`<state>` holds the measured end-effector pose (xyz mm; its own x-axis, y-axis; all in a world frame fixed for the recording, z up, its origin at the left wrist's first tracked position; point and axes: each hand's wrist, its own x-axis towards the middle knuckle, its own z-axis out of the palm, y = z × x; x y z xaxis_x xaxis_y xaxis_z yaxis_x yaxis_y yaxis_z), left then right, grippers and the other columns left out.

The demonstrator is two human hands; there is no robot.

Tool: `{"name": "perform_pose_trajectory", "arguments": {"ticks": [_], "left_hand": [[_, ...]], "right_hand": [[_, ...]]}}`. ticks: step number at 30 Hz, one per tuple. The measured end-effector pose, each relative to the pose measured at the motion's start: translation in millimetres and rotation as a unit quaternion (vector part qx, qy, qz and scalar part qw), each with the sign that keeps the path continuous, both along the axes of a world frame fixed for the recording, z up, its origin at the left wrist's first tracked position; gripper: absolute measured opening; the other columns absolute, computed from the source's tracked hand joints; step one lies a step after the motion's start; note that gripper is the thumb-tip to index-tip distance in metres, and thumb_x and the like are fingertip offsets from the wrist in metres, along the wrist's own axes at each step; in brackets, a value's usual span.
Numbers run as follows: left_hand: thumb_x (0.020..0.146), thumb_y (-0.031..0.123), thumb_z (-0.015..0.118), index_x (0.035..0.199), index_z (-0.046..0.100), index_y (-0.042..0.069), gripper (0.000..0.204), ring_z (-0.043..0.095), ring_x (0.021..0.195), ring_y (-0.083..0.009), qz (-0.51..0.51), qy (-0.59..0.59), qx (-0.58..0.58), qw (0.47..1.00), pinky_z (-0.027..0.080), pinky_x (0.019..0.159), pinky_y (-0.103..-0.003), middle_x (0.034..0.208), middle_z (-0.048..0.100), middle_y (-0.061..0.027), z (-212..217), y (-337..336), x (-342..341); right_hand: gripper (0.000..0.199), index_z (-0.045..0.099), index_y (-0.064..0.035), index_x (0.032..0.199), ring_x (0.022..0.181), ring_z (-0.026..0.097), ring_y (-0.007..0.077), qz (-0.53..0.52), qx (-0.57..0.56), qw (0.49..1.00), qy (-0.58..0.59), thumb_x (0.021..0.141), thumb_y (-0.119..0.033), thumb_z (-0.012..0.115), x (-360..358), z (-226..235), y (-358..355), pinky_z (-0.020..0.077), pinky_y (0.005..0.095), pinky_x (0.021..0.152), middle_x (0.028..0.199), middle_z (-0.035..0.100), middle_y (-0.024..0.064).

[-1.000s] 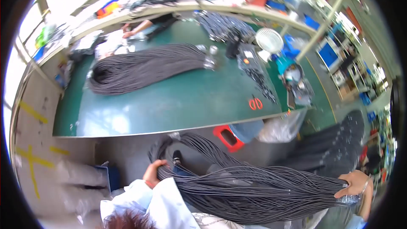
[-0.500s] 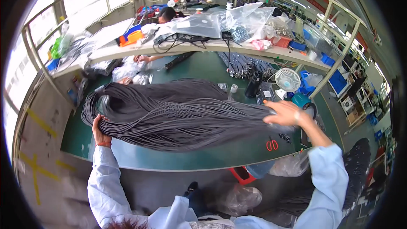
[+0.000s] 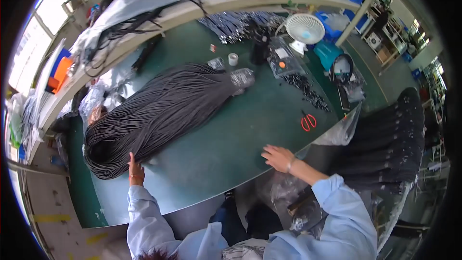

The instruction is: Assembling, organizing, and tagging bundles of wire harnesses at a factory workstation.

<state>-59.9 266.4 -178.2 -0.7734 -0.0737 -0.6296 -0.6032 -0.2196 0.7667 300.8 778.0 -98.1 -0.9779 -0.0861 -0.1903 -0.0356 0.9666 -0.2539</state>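
Observation:
A long bundle of thin black cables [image 3: 163, 110] lies slantwise on the green tabletop [image 3: 231, 149]. Its looped end is at the left, and a clear plastic wrap [image 3: 242, 80] covers the narrow end. My left hand [image 3: 136, 172] is at the near side of the loop, a finger stretched out against the cables. It does not grip the bundle, as far as shows. Over the table's near edge, my right hand [image 3: 279, 159] is apart from the cables, fingers spread and holding nothing. Red-handled scissors [image 3: 308, 122] lie to its right.
At the back right stand a white fan [image 3: 305, 29] and a teal round device [image 3: 332, 60]. Small black parts [image 3: 308, 91] lie scattered near a plastic bag. A loaded shelf [image 3: 168, 17] crosses behind the table. More black cable bundles [image 3: 378, 139] hang at the right.
The cable bundle, earlier held up between both hands, now rests on the table. My right hand has let go of its narrow end and come nearer. The view has turned rightward and down.

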Motion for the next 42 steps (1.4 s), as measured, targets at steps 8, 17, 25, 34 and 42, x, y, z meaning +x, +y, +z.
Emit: {"name": "perform_pose_trajectory", "arguments": {"ticks": [8, 17, 25, 34, 42], "left_hand": [[0.094, 0.038, 0.059, 0.122, 0.06, 0.003, 0.044, 0.061, 0.093, -0.0168, -0.41, 0.1, -0.107, 0.9, 0.05, 0.082, -0.031, 0.1, 0.062, -0.0058, 52.6, 160.3, 210.0], [0.09, 0.035, 0.067, 0.148, 0.028, 0.003, 0.076, 0.051, 0.122, -0.0218, -0.805, -0.19, -0.092, 0.554, 0.045, 0.098, -0.035, 0.138, 0.046, -0.0153, -272.6, 249.7, 437.8], [0.088, 0.054, 0.061, 0.154, 0.017, 0.021, 0.086, 0.023, 0.144, -0.0274, -0.795, 0.03, -0.348, 0.496, 0.032, 0.11, -0.041, 0.157, 0.023, -0.0128, -490.2, 358.4, 518.7], [0.093, 0.051, 0.056, 0.153, 0.022, 0.016, 0.077, 0.039, 0.133, -0.0229, -0.522, -0.318, 0.012, 0.792, 0.039, 0.106, -0.034, 0.149, 0.036, -0.0045, -715.2, 344.4, 588.1], [0.094, 0.034, 0.055, 0.144, 0.039, 0.009, 0.058, 0.044, 0.128, -0.0219, -0.055, -0.762, -0.021, 0.645, 0.037, 0.108, -0.032, 0.137, 0.048, -0.0102, -989.0, 202.8, 469.7]], "right_hand": [[0.033, 0.062, -0.0094, 0.107, 0.097, 0.065, 0.0349, -0.252, -0.16, 0.871, -0.389, 0.086, -0.036, 0.063, 389.6, -196.9, -95.1, 0.0527, 0.046, 0.082, 0.098, 0.068, 0.0145], [0.05, 0.057, -0.0088, 0.12, 0.099, 0.067, 0.0328, -0.604, -0.423, 0.643, -0.208, 0.087, -0.046, 0.065, 512.3, -362.0, -201.7, 0.0526, 0.0422, 0.084, 0.105, 0.07, 0.0145], [0.097, 0.022, 0.0006, 0.149, 0.141, 0.03, 0.0345, -0.712, -0.311, 0.63, -0.008, 0.082, -0.05, 0.071, 550.6, -593.0, -28.9, 0.0294, 0.0414, 0.113, 0.15, 0.034, 0.0223], [0.114, 0.027, 0.0005, 0.147, 0.135, 0.037, 0.0408, -0.829, -0.123, 0.546, 0.012, 0.067, -0.061, 0.079, 521.1, -755.8, 161.5, 0.0343, 0.0444, 0.11, 0.144, 0.037, 0.0288], [0.025, 0.065, -0.004, 0.103, 0.092, 0.061, 0.027, -0.521, -0.553, 0.65, 0.001, 0.091, -0.025, 0.062, 371.0, -832.1, 3.0, 0.047, 0.0441, 0.083, 0.102, 0.064, 0.0161]]}}
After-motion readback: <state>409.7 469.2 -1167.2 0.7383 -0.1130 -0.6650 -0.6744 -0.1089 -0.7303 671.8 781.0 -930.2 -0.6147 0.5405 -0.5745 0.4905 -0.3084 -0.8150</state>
